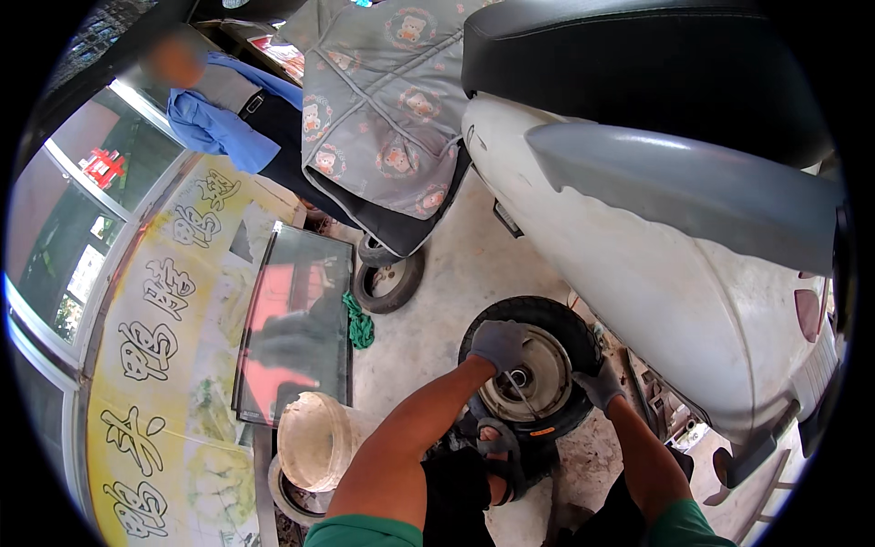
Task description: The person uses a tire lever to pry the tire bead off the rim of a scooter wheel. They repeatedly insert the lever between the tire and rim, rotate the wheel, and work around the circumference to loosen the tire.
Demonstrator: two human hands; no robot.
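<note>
A wheel with a black tyre [572,339] and a dull silver rim [549,378] lies on the floor in front of me, by my sandalled foot [497,447]. My left hand [499,345], in a grey glove, is closed over the upper left of the rim. From beneath it a thin metal rod [521,394] slants down across the rim past the hub; the glove hides its upper end. My right hand [599,387], also gloved, grips the tyre's right side, its fingers partly hidden.
A white scooter [629,255] stands close on the right. To the left are a dirty white bucket [314,442], a framed glass pane [296,328], a green cloth [358,324] and a loose tyre [392,290]. A quilted grey cover [383,109] hangs at the back; a person in blue [219,118] stands behind.
</note>
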